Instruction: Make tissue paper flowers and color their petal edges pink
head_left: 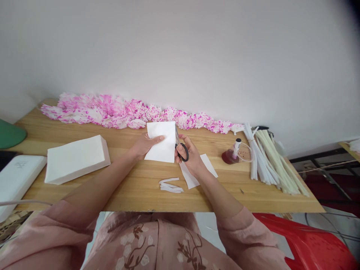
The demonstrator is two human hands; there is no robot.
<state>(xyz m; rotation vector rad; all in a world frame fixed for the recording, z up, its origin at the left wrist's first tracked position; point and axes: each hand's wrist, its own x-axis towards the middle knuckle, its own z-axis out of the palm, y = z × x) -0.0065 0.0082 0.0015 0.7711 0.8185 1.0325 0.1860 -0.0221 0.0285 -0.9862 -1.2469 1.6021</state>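
Observation:
My left hand (146,145) pinches a folded stack of white tissue paper (161,142), holding it upright above the wooden table (84,187). My right hand (189,153) grips black-handled scissors (181,150) whose blades lie along the paper's right edge. Under my right wrist lies another white paper sheet (209,165). Thin white paper strips (170,185) lie on the table in front of my hands.
A thick stack of white tissue (75,159) sits at left, beside a white box (17,180) and a green object (9,134). Pink-and-white paper flowers (126,111) line the wall. White sticks (270,157) and a small red dish (230,155) lie right. A red chair (309,243) stands below right.

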